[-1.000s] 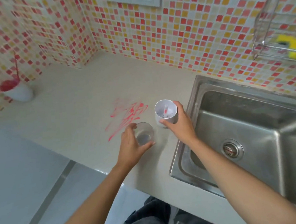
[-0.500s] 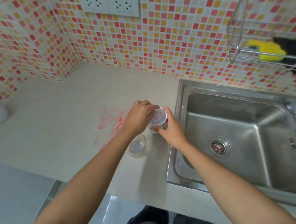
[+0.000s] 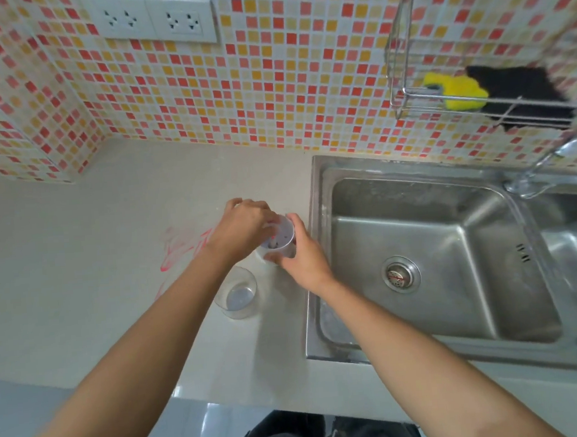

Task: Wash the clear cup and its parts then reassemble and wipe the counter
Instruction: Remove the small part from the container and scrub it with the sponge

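Observation:
A white cup part (image 3: 283, 241) with a small upright piece inside stands on the counter (image 3: 80, 284) beside the sink. My right hand (image 3: 300, 255) grips its side. My left hand (image 3: 245, 230) reaches over its rim with the fingertips inside; what they touch is hidden. The clear cup (image 3: 237, 295) stands alone just in front of my left forearm, with no hand on it. Red smears (image 3: 183, 246) mark the counter to the left of my hands.
A steel sink (image 3: 437, 262) with a drain lies to the right, a tap (image 3: 536, 170) at its back right. A wire rack (image 3: 477, 99) on the tiled wall holds a yellow sponge (image 3: 456, 92) and a black cloth (image 3: 524, 96). Wall sockets (image 3: 154, 21) sit above the counter.
My left hand left the clear cup and moved to the rim of the white part, which my right hand still grips. The view has shifted right and up.

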`<state>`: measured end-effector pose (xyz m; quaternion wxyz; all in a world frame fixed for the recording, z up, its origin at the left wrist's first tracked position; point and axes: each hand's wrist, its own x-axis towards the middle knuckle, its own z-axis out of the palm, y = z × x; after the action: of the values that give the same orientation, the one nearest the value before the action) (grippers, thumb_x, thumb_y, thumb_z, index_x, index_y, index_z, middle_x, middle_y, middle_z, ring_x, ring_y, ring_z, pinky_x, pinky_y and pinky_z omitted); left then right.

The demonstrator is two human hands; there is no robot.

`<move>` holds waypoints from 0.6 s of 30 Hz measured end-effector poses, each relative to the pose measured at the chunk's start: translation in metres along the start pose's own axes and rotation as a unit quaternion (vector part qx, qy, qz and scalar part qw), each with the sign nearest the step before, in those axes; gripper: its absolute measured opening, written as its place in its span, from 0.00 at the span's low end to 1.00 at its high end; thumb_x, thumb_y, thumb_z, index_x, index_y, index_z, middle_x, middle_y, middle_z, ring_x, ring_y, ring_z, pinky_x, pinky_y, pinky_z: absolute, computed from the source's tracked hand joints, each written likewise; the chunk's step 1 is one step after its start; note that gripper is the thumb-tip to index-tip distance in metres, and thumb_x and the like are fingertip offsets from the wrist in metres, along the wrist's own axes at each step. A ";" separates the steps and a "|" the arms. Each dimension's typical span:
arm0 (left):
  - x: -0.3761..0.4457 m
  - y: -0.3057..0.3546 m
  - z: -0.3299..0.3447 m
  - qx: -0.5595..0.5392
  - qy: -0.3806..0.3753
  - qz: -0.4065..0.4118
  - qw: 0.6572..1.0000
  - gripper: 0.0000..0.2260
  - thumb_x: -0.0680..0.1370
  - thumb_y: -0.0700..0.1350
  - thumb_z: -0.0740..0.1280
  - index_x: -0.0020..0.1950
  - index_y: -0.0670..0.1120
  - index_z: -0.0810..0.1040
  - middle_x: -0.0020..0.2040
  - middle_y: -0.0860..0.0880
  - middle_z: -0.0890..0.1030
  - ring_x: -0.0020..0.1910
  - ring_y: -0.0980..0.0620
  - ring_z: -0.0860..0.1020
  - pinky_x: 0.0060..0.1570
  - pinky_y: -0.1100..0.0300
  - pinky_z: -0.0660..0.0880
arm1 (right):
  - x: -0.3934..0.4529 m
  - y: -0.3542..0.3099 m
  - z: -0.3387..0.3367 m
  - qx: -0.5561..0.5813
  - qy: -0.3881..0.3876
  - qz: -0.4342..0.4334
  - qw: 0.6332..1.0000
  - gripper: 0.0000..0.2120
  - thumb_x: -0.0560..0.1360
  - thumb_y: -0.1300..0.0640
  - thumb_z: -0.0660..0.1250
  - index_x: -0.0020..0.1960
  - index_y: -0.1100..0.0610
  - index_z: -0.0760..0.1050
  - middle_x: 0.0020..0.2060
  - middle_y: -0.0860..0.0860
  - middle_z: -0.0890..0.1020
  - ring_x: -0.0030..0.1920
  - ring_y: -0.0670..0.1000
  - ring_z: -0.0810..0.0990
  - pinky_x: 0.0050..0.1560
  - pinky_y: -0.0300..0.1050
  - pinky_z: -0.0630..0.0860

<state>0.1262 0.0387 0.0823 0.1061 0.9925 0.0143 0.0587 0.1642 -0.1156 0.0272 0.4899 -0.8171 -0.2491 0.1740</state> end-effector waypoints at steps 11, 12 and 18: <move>0.014 0.006 -0.018 -0.007 0.063 0.041 0.997 0.06 0.75 0.42 0.70 0.47 0.42 0.84 0.41 0.42 0.84 0.38 0.40 0.80 0.44 0.51 0.76 | 0.002 -0.003 0.002 -0.070 -0.017 0.032 0.997 0.42 0.68 0.49 0.76 0.72 0.44 0.53 0.64 0.48 0.75 0.62 0.54 0.75 0.59 0.55 0.74; 0.017 0.007 -0.025 -0.013 0.067 0.036 0.997 0.05 0.75 0.42 0.70 0.48 0.43 0.84 0.42 0.43 0.84 0.40 0.41 0.80 0.46 0.50 0.76 | 0.004 -0.003 -0.002 -0.080 -0.032 0.035 0.996 0.46 0.69 0.53 0.76 0.75 0.45 0.49 0.70 0.50 0.70 0.67 0.54 0.71 0.65 0.54 0.71; 0.038 0.028 -0.053 -0.103 0.126 0.013 0.987 0.06 0.77 0.44 0.70 0.51 0.44 0.83 0.44 0.46 0.83 0.44 0.46 0.79 0.47 0.55 0.74 | 0.012 -0.034 -0.099 -0.124 0.092 -0.009 0.988 0.29 0.77 0.62 0.64 0.75 0.51 0.60 0.73 0.49 0.67 0.71 0.50 0.66 0.71 0.50 0.65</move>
<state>0.1581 0.0237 0.1440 0.2040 0.9611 0.0085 0.1861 0.2179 -0.1658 0.1022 0.4073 -0.8816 -0.2304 0.0616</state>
